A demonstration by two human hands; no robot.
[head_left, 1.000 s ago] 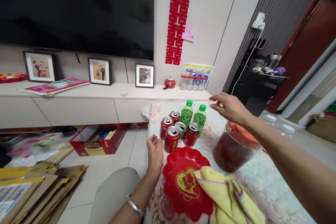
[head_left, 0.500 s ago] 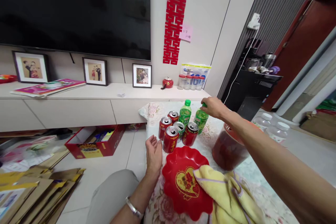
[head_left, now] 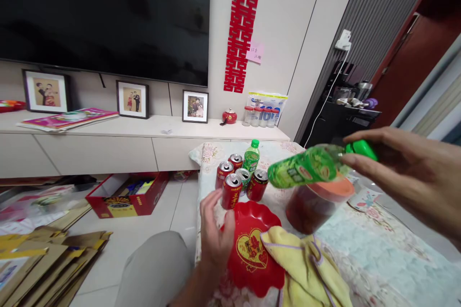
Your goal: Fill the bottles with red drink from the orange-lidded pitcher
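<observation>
Green-capped bottle (head_left: 304,167), seen in the head view, is one of two of its kind; it hangs clear of the flowered tablecloth (head_left: 382,259), tipped nearly level, its cap to the right and its base toward the cans. The second bottle (head_left: 251,157) stands upright behind the cans. Five cans are grouped on the cloth: four red cans (head_left: 231,193) and one green can (head_left: 244,181) among them, all upright. One scalloped red plate (head_left: 252,249) lies in front of them, one yellow towel (head_left: 309,268) overlaps its right edge, and one tub (head_left: 306,211) with an orange lid stands behind the towel, partly covered by the raised bottle. On the cabinet (head_left: 90,151) are three framed photos (head_left: 195,106) and four jars (head_left: 256,117) with red lids.

The right hand (head_left: 421,172) pinches the bottle's cap end between thumb and fingers. The left hand (head_left: 216,228) is loosely spread, grasping nothing, at the plate's left edge, fingertips near the front red can; whether they touch it, I cannot tell.
</observation>
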